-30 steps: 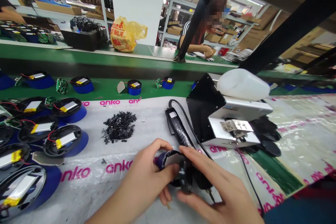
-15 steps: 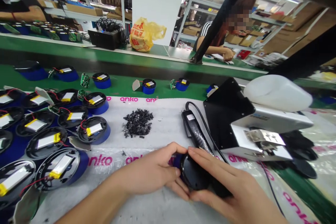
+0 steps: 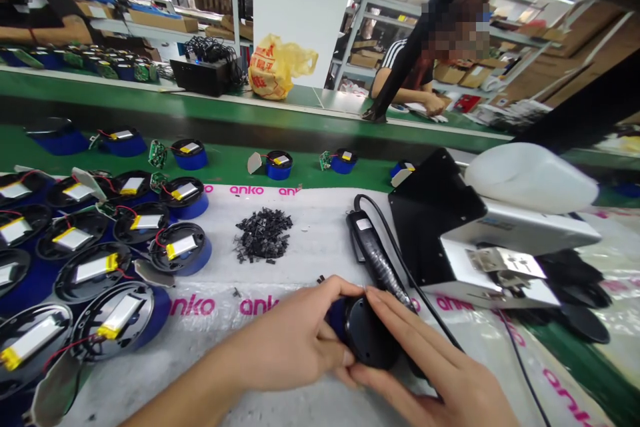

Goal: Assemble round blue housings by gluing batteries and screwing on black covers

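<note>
A round housing [image 3: 371,335], blue on its side with a black face, is held between both hands near the bottom centre. My left hand [image 3: 295,333] grips its left side, fingers wrapped behind it. My right hand [image 3: 425,360] presses its fingers on the top and lower edge of the black face. Just beyond the hands lies a black electric screwdriver [image 3: 376,253] with a cable. A pile of small black pieces [image 3: 264,235] sits on the white sheet [image 3: 320,213]. Several blue housings [image 3: 180,248] with batteries stand at the left.
A silver device [image 3: 530,233] with a black plate and a white plastic container [image 3: 530,177] stands at the right. More housings [image 3: 279,165] line the green belt. Two people are across the bench, near a yellow bag [image 3: 273,70].
The housings on the green belt have shifted slightly left. Both hands still hold the round housing, with the right fingers moved a little on it. A small black piece now shows beyond my left hand.
</note>
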### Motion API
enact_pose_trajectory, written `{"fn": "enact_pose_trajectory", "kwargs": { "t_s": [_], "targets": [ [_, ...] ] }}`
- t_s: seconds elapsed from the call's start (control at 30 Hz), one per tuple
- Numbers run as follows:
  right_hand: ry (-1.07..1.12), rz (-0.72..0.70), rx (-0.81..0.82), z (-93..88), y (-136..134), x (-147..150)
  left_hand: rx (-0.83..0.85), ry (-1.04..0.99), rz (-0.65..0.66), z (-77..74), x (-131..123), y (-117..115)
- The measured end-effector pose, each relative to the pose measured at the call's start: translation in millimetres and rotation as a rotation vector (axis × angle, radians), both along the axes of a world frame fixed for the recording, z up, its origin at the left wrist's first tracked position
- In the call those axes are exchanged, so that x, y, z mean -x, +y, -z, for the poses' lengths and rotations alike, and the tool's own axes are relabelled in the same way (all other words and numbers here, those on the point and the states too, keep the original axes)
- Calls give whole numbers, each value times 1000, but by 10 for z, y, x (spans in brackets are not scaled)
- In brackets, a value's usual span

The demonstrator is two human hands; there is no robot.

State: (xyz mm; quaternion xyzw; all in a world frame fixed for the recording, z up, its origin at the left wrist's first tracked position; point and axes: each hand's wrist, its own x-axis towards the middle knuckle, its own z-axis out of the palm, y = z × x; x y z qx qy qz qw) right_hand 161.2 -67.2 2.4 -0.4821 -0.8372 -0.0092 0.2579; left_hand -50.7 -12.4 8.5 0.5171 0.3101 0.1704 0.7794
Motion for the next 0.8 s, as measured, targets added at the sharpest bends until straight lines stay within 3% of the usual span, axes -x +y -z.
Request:
{"fn": "enact_pose_trajectory", "kwargs": {
  "t_s": [0.33, 0.5, 0.6, 0.67, 0.73, 0.8],
  "targets": [
    [-276, 43, -84, -169, 44, 91, -43, -73, -69, 34, -16, -31],
    [-250, 94, -69, -77, -28, 163, -87, 31, -295, 74, -208, -98],
    [-212, 62, 28, -154, -35, 127, -127, 58, -317, 110, -294, -119],
    [-163, 28, 176, -284, -5, 60, -103, 46, -321, 126, -312, -109],
    [-49, 105, 277, -416, 52, -10, -24, 64, -335, 139, -311, -88],
    [35, 273, 328, -486, 145, -50, 47, 105, -354, 152, -305, -67]
  ]
}}
